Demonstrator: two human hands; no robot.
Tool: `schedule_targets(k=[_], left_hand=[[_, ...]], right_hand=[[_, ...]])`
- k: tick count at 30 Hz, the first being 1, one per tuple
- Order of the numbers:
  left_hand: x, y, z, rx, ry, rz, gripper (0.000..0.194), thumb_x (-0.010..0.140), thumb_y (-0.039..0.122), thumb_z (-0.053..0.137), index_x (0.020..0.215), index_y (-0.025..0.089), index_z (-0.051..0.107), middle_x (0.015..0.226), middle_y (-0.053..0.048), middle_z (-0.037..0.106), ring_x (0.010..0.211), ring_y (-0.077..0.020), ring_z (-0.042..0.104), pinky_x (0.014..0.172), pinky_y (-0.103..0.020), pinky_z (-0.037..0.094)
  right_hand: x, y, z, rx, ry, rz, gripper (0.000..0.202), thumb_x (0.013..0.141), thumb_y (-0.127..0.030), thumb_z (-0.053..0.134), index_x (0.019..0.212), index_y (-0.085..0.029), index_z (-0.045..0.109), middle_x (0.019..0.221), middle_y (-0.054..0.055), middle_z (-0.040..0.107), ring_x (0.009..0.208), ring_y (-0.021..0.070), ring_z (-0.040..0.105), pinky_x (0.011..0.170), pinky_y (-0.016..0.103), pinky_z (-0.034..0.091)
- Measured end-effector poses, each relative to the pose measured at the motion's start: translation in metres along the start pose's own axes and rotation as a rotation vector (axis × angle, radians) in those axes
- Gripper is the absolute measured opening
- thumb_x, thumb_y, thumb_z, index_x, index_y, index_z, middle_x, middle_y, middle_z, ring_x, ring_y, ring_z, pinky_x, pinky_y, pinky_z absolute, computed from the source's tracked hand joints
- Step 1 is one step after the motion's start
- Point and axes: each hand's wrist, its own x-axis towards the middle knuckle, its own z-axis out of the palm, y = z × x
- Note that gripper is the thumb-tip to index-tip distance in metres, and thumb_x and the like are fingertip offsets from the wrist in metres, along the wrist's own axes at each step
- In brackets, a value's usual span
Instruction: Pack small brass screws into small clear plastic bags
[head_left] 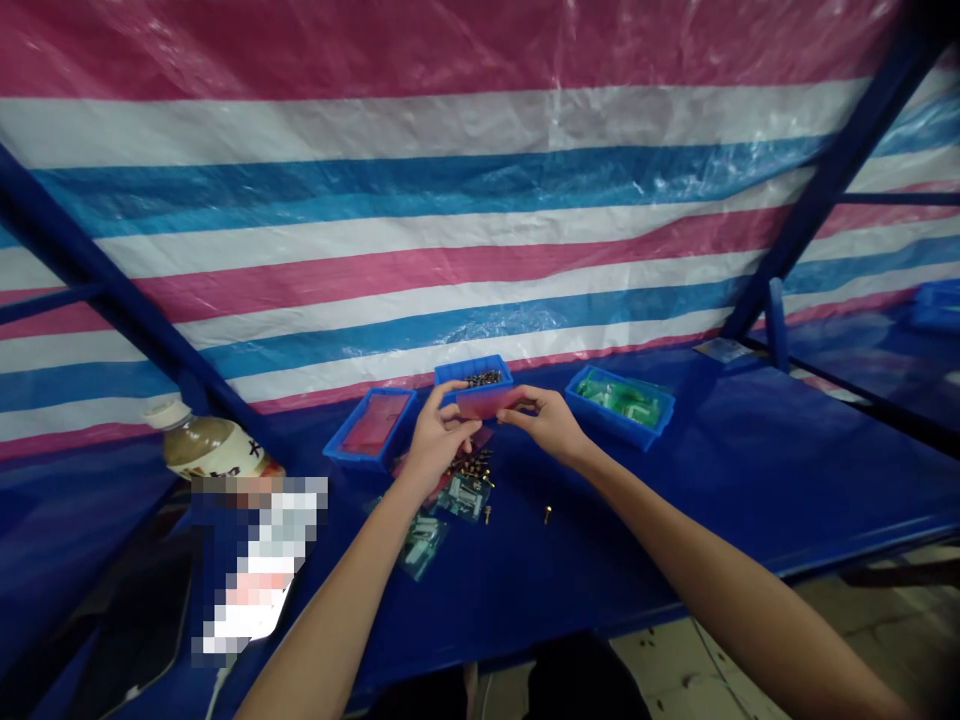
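My left hand (435, 438) and my right hand (551, 422) hold a small pink plastic bag (484, 403) between them, above the table. The right fingers pinch its right end; the left fingers are curled at its left end. What the bag contains cannot be made out. Below my left hand lies a pile of small brass-coloured screws or fittings (474, 466), partly hidden by it. Green plastic bags (463, 497) with pale parts inside lie nearer me. Two loose fittings, one on the left (487, 515) and one on the right (548, 514), rest on the blue table.
A blue bin (409, 408) of pink bags stands left, a bin (441, 377) of small metal parts behind, and another bin (646, 437) of green bags right. Farther left are a bottle (210, 447) and a blurred-out bright object (266, 560) with a cable. Striped sheeting (480, 220) hangs behind.
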Motion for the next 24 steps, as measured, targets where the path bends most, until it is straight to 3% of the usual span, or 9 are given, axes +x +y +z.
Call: schedule_targets(k=[2,7,11,13,15,17,19,21,24], left_hand=[[-0.001,0.002,0.002,-0.029,-0.069,-0.07,0.046,0.073,0.027,0.069,0.115,0.019,0.053,0.092,-0.005,0.069,0.043,-0.0054,0.05,0.044,-0.02,0.04],[-0.005,0.007,0.01,-0.035,-0.093,-0.133,0.042,0.072,0.022,0.069,0.111,0.015,0.056,0.088,-0.006,0.068,0.057,-0.0094,0.058,0.048,-0.019,0.041],[-0.005,0.003,0.013,-0.025,-0.071,-0.151,0.038,0.08,0.04,0.063,0.108,0.015,0.057,0.081,-0.005,0.066,0.058,-0.0112,0.058,0.047,-0.02,0.04],[-0.002,0.002,0.008,0.103,-0.022,-0.158,0.039,0.084,0.049,0.057,0.103,0.014,0.059,0.068,-0.002,0.063,0.052,-0.0116,0.055,0.046,-0.021,0.039],[0.002,0.005,-0.006,0.369,0.072,-0.103,0.039,0.085,0.051,0.053,0.094,0.014,0.06,0.06,-0.001,0.06,0.049,-0.0132,0.054,0.048,-0.023,0.038],[0.005,0.014,-0.028,0.733,0.235,0.02,0.036,0.086,0.049,0.052,0.091,0.015,0.061,0.065,-0.005,0.063,0.058,-0.0173,0.058,0.053,-0.025,0.039],[0.005,0.025,-0.053,1.072,0.4,0.099,0.038,0.087,0.048,0.049,0.105,0.015,0.058,0.078,-0.008,0.067,0.069,-0.0226,0.063,0.06,-0.028,0.041],[0.004,0.035,-0.076,1.295,0.509,0.066,0.043,0.09,0.049,0.042,0.116,0.016,0.052,0.086,-0.011,0.069,0.074,-0.0271,0.065,0.062,-0.031,0.042],[0.002,0.04,-0.104,1.454,0.531,-0.093,0.045,0.094,0.043,0.028,0.119,0.013,0.05,0.088,-0.016,0.069,0.077,-0.0313,0.066,0.065,-0.035,0.044]], right_hand=[[0.001,0.002,0.001,0.075,0.028,0.071,0.021,0.075,-0.036,0.07,0.083,-0.018,0.065,0.076,0.002,0.069,0.07,0.0161,0.064,0.074,0.033,0.05],[0.001,0.004,0.003,0.154,0.048,0.15,0.026,0.07,-0.039,0.073,0.079,-0.017,0.064,0.073,0.001,0.068,0.066,0.0148,0.063,0.071,0.031,0.05],[0.001,0.005,0.004,0.124,0.027,0.172,0.026,0.071,-0.038,0.074,0.08,-0.016,0.064,0.073,0.002,0.068,0.067,0.015,0.064,0.07,0.031,0.05],[0.001,0.006,0.005,0.11,0.006,0.179,0.026,0.072,-0.038,0.073,0.083,-0.016,0.063,0.074,0.002,0.068,0.067,0.0153,0.064,0.07,0.031,0.051],[0.001,0.007,0.005,0.087,0.004,0.168,0.026,0.075,-0.038,0.07,0.089,-0.017,0.062,0.076,0.003,0.069,0.067,0.0156,0.065,0.07,0.031,0.051],[0.001,0.007,0.004,0.024,0.024,0.139,0.026,0.08,-0.039,0.065,0.094,-0.017,0.062,0.078,0.004,0.07,0.067,0.016,0.065,0.069,0.031,0.051],[0.0,0.006,0.002,-0.099,0.052,0.102,0.023,0.085,-0.038,0.059,0.095,-0.017,0.062,0.077,0.005,0.07,0.068,0.0162,0.065,0.067,0.03,0.05],[-0.002,0.003,0.001,-0.289,0.073,0.038,0.019,0.088,-0.035,0.055,0.091,-0.018,0.063,0.076,0.004,0.069,0.068,0.0164,0.064,0.066,0.029,0.048],[-0.005,0.0,-0.001,-0.611,0.054,-0.111,0.016,0.091,-0.03,0.052,0.088,-0.02,0.064,0.075,0.003,0.069,0.071,0.0166,0.062,0.069,0.03,0.043]])
